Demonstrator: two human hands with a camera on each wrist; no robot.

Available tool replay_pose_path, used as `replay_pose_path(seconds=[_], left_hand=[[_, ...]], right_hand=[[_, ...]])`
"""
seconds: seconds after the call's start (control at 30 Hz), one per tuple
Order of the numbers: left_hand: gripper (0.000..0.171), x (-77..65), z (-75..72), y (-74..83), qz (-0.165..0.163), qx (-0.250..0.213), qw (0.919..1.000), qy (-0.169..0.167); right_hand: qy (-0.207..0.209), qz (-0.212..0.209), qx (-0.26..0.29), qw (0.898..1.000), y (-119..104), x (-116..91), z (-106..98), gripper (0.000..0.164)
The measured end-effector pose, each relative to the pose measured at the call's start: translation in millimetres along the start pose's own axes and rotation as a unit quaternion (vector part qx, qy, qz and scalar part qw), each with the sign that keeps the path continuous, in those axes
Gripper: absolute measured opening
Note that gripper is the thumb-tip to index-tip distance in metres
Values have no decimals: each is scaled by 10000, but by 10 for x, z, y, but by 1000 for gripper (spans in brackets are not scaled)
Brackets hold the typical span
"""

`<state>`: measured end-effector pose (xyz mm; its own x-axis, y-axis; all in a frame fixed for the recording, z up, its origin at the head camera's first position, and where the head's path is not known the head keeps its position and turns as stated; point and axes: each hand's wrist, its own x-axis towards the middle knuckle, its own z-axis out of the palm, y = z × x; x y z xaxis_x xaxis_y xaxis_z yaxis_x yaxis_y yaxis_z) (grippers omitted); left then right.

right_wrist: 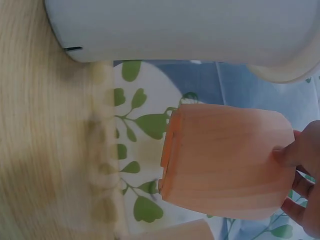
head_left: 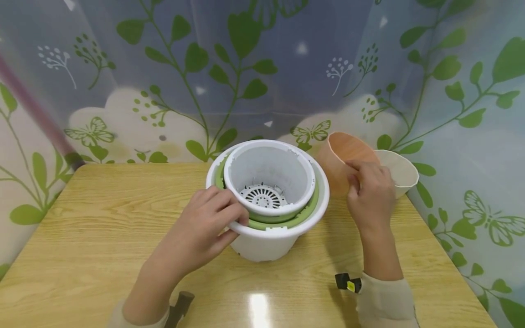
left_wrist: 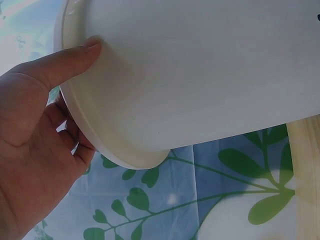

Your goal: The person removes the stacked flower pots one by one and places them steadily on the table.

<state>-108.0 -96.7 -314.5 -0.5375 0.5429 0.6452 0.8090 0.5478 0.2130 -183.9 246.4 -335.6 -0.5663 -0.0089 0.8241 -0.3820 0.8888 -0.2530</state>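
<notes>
A large white plastic pot (head_left: 264, 246) stands on the table with a green pot (head_left: 313, 205) and a smaller white pot (head_left: 268, 166), slotted at the bottom, nested inside. My left hand (head_left: 209, 218) grips the large pot's rim at its near left, thumb outside and fingers over the edge. To the right, my right hand (head_left: 373, 189) pinches the rim of an orange pot (right_wrist: 230, 160). That pot hangs tilted, its base above the tabletop in the right wrist view. Partly behind my right hand is a cream pot (head_left: 404, 168).
The wooden table (head_left: 102, 237) meets a leaf-patterned cloth (head_left: 172, 91) at the back, and the cloth continues on the right side. A black-and-yellow piece (head_left: 348, 283) sits by my right sleeve and a dark piece (head_left: 180, 307) by my left wrist.
</notes>
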Motion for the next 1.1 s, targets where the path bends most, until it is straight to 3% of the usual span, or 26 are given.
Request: replay_pose_path(seconds=[0.57,1.1], left_hand=[[20,1,6,-7,19,-13,10000,-9],[20,3,-2,-11,0,-22,10000,-32]], right_hand=[[-549,380,-272,9974,137,-96,116,21],[-652,347,-297,9968,189,-113,163,23]])
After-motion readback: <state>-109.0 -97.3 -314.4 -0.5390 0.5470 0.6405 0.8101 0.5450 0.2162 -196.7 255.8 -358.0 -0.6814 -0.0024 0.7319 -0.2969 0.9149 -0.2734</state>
